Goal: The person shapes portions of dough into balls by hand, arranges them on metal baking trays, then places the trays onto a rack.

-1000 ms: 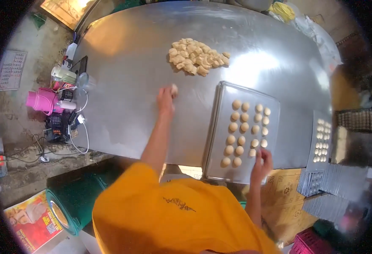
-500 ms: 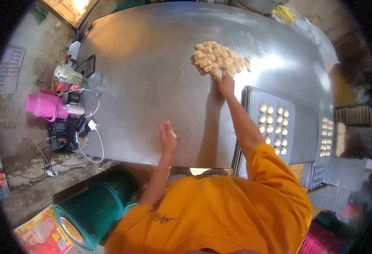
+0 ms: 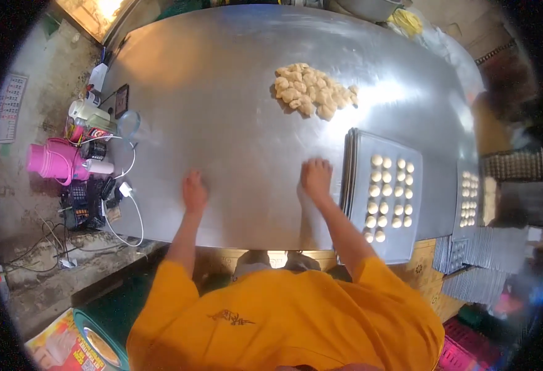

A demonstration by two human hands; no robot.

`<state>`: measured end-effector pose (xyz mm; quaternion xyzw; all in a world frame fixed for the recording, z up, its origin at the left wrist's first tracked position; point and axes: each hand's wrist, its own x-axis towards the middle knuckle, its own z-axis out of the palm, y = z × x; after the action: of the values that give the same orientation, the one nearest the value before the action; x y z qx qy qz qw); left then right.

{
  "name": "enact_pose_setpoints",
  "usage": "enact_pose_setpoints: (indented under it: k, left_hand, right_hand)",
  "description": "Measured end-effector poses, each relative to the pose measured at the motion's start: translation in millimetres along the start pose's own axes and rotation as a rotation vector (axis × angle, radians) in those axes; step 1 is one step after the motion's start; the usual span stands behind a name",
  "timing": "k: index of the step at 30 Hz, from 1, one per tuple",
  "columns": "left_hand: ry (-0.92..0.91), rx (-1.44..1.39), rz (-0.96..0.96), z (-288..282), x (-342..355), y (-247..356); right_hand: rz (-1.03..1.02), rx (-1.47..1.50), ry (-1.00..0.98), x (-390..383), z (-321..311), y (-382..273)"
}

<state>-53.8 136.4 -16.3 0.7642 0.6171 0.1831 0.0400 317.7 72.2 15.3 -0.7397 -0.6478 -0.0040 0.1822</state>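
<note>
Both of my hands rest low over the metal table, near its front side, fingers curled downward. My left hand (image 3: 194,193) is closed and slightly blurred; whatever lies under its palm is hidden. To its right, my right hand (image 3: 316,178) is also closed, with curled fingers, just left of the stacked trays; its palm cannot be seen. Farther away lies a heap of cut dough pieces (image 3: 308,89), apart from both hands. Round dough balls (image 3: 387,190) stand in rows on the top baking tray (image 3: 401,247) at the right.
The metal table (image 3: 222,123) spreads around my hands. Along its left edge stand a pink jug (image 3: 49,162), a phone (image 3: 122,101), a white cable (image 3: 140,216) and bottles. Another tray of dough balls (image 3: 469,198) lies at the far right. A green bin (image 3: 111,315) is below left.
My right hand has left the dough heap and come back toward me. My left hand has shifted left and turned palm down. The view has moved slightly.
</note>
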Motion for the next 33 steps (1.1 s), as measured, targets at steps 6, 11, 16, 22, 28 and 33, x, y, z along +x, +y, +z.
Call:
enact_pose_setpoints:
  k: [6, 11, 16, 22, 28, 33]
  left_hand:
    - [0.036, -0.204, -0.097, 14, -116, 67]
    - [-0.092, -0.057, 0.074, -3, 9, 44]
    - [-0.131, 0.447, -0.013, 32, -146, -2]
    - [-0.075, -0.468, -0.112, -15, -55, 107]
    - [0.071, -0.411, -0.195, -18, -123, 28]
    - [-0.012, -0.041, 0.196, -30, -131, 115]
  right_hand:
    - [-0.146, 0.192, -0.032, -106, 35, -48]
    - [-0.388, 0.313, -0.170, -3, 1, -51]
    - [-0.171, 0.092, -0.155, -112, 14, 5]
    - [-0.413, 0.227, -0.308, -69, -1, -71]
    - [-0.226, 0.223, -0.229, -134, -18, -18]
    - [-0.389, 0.238, -0.149, -161, 9, -82]
